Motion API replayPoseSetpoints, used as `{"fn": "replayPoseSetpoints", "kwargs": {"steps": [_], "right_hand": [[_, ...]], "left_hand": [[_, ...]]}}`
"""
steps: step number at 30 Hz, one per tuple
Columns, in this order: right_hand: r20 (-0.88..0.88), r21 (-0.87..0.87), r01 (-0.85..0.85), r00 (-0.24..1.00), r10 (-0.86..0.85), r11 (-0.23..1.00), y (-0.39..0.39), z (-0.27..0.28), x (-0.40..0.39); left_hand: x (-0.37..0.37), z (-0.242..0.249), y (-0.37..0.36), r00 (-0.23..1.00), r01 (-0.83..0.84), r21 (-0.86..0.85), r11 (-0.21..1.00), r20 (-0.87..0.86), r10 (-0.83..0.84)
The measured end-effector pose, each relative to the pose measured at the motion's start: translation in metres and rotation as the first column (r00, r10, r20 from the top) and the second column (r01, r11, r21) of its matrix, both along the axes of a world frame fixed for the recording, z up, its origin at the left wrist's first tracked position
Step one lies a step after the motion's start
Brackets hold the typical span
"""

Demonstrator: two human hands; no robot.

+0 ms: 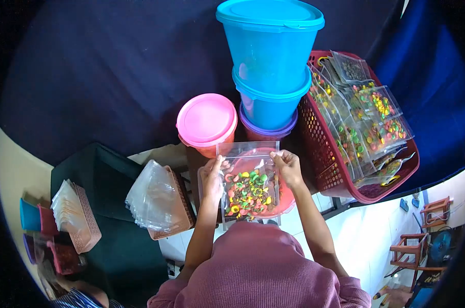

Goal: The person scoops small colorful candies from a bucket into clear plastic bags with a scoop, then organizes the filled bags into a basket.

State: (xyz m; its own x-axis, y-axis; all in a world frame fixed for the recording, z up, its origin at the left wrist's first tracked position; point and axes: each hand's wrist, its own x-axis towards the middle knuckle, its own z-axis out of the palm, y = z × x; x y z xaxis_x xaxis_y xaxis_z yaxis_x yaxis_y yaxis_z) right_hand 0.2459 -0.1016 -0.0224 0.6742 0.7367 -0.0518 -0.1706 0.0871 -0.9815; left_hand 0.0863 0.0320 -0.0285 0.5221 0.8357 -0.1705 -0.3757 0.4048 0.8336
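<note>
Clear bag (246,150): Was held up between both hands, above the near edge of the worktop (195,161); sealed or unsealed, could not be told.
Coloured pieces (250,195): Lay massed in the lower part of the clear bag; showed pink, green, yellow and brown.
Left hand (212,179): Pinched the upper left side of the clear bag between thumb and fingers.
Right hand (289,168): Pinched the upper right side likewise, fingers bent and closed on the film.
Pink tub (288,205): Stood behind and below the clear bag, partly hidden; could not be read for contents.
Pink-lidded tub (208,120): Stood near the far left corner of the worktop.
Blue tubs (271,56): Were stacked, both lidded, on a purple-lidded tub (268,128), toward the far edge.
Maroon basket (322,154): Stood at the right edge; held many filled bags (383,108), several overlapping.
Bag stack (155,195): Leaned in a woven tray (165,233), off the left edge.
Second bag stack (68,208): Leaned in a pink tray (88,226), farther left.
Striped sleeve (81,297): Belonged to another person, lower left.
</note>
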Motion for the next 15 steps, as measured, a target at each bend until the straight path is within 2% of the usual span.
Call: {"fn": "replayPoseSetpoints", "kwargs": {"steps": [1, 2, 3, 4, 6, 7, 8, 10, 11, 12, 13, 14, 15], "right_hand": [[-0.092, -0.069, -0.023, 0.996, 0.017, 0.997, -0.002, -0.001, -0.002], [-0.183, -0.132, -0.054, 0.983, 0.029, 0.990, -0.003, -0.001, -0.005], [-0.203, -0.145, -0.080, 0.978, 0.049, 0.986, -0.007, 0.019, -0.019], [-0.248, -0.182, -0.051, 0.969, 0.004, 0.982, -0.013, 0.021, -0.030], [-0.162, -0.092, -0.404, 0.908, 0.387, 0.910, -0.022, 0.008, -0.032], [-0.062, -0.146, -0.457, 0.889, 0.453, 0.877, -0.027, 0.006, -0.032], [0.034, -0.207, -0.499, 0.856, 0.516, 0.842, -0.031, 0.007, -0.032], [0.036, -0.188, -0.485, 0.866, 0.500, 0.854, -0.035, 0.014, -0.029], [-0.047, -0.136, -0.349, 0.937, 0.346, 0.927, -0.037, 0.023, -0.026], [-0.136, -0.096, -0.194, 0.974, 0.180, 0.976, -0.043, 0.033, -0.024], [-0.018, -0.020, -0.144, 0.989, 0.144, 0.989, -0.044, 0.044, -0.030], [0.031, -0.077, -0.260, 0.964, 0.263, 0.963, -0.052, 0.041, -0.029], [-0.017, -0.137, -0.282, 0.959, 0.282, 0.950, -0.058, 0.062, -0.031]], "left_hand": [[0.000, -0.001, 0.000, 1.000, 0.009, -0.001, 1.000, -0.003, -0.009], [0.000, -0.001, 0.001, 1.000, 0.025, -0.101, 0.995, -0.001, -0.025], [-0.001, -0.001, 0.002, 0.999, 0.038, -0.200, 0.979, 0.004, -0.038], [-0.001, 0.004, 0.001, 0.999, 0.043, -0.197, 0.979, 0.005, -0.043], [0.001, 0.012, -0.002, 0.994, -0.101, -0.221, 0.970, -0.072, 0.087], [-0.005, 0.005, 0.001, 0.996, 0.015, -0.128, 0.992, -0.086, -0.026], [-0.008, 0.004, 0.001, 0.996, 0.021, -0.126, 0.992, -0.084, -0.031], [-0.010, 0.014, -0.002, 0.999, 0.030, -0.112, 0.993, 0.015, -0.028], [-0.018, 0.016, 0.000, 0.994, 0.102, -0.195, 0.976, 0.062, -0.091], [-0.024, 0.017, 0.002, 0.994, 0.109, -0.207, 0.972, 0.043, -0.102], [-0.030, 0.019, 0.004, 0.993, 0.117, -0.198, 0.973, 0.053, -0.109], [-0.035, 0.019, 0.005, 0.991, 0.125, -0.186, 0.974, 0.063, -0.115], [-0.039, 0.019, 0.007, 0.989, 0.141, -0.184, 0.973, 0.075, -0.129]]}}
